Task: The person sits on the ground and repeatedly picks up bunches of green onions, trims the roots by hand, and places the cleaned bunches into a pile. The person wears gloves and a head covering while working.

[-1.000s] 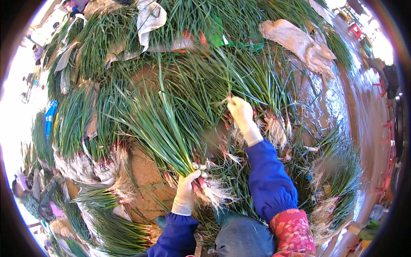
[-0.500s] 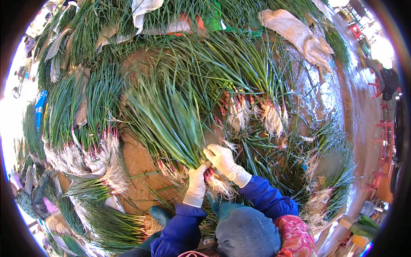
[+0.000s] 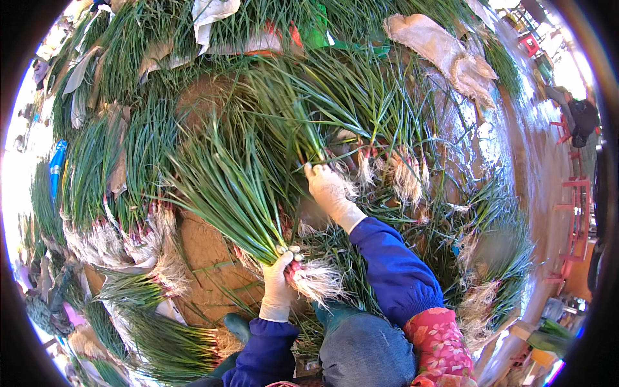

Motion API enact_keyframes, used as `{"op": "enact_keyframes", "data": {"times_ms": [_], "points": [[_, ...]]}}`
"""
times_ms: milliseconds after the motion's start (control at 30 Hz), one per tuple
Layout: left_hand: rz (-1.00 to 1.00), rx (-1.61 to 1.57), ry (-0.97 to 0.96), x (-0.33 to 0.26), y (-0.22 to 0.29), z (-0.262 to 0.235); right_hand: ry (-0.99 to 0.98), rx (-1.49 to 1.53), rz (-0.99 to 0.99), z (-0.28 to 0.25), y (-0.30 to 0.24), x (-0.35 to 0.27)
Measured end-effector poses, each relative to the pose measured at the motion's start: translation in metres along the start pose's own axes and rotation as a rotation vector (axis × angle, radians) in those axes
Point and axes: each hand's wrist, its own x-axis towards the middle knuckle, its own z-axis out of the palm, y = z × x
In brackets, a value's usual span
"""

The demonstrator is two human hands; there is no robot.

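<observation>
Two gloved hands are working among green onions, and we are judging the step as gathering loose plants into one bunch. Nearest us, our denim knee (image 3: 367, 351) and a green boot (image 3: 237, 326) are taking up the lower edge. Our left hand (image 3: 277, 284) is gripping a fanned bunch of green onions (image 3: 242, 209) close above the roots, its leaves pointing up and to the left. Beyond it, our right hand (image 3: 330, 192) is touching the lower stalks of some loose onions (image 3: 308, 138); its fingers are resting bent against them, but whether they are closing fully we cannot tell. In our judgement, the next move is calling for a firm pinch near the base and a clean lift, with room in the left grip for more stalks.

Scattered leaves (image 3: 380, 235) are covering the floor to the right and possibly getting in the way by snagging roots. Leftward, a small pile (image 3: 167, 338) is lying near the boot, and a longer row (image 3: 97, 238) is showing thick white roots. Another pile (image 3: 500, 277) is spreading on the right. Farther off, overlapping onions (image 3: 380, 103) are hiding single plants, a beige sack (image 3: 445, 55) is lying crumpled, and a deep heap (image 3: 161, 58) is filling the top.
</observation>
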Motion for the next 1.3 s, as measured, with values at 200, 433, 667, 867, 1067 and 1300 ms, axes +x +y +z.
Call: {"op": "enact_keyframes", "data": {"times_ms": [200, 433, 667, 867, 1067, 1300], "points": [[-0.047, -0.140, -0.048, 0.020, -0.004, -0.028, 0.302, 0.814, 0.478, -0.027, 0.058, -0.040], [-0.124, 0.020, -0.161, 0.016, -0.003, -0.027, -0.004, 0.383, 0.773, -0.019, 0.128, -0.033], [-0.175, -0.024, -0.239, 0.018, -0.007, -0.019, 0.689, 0.658, 0.807, -0.026, 0.137, -0.055], [-0.201, -0.016, -0.215, 0.014, -0.005, -0.017, 0.238, 0.601, 0.790, -0.050, 0.140, -0.031], [-0.159, 0.209, -0.165, 0.014, -0.004, 0.017, 0.365, 0.345, 0.335, -0.138, 0.020, -0.104], [-0.184, 0.213, -0.162, 0.012, -0.014, 0.013, 0.042, 0.962, 0.192, -0.174, -0.051, -0.143]]}}
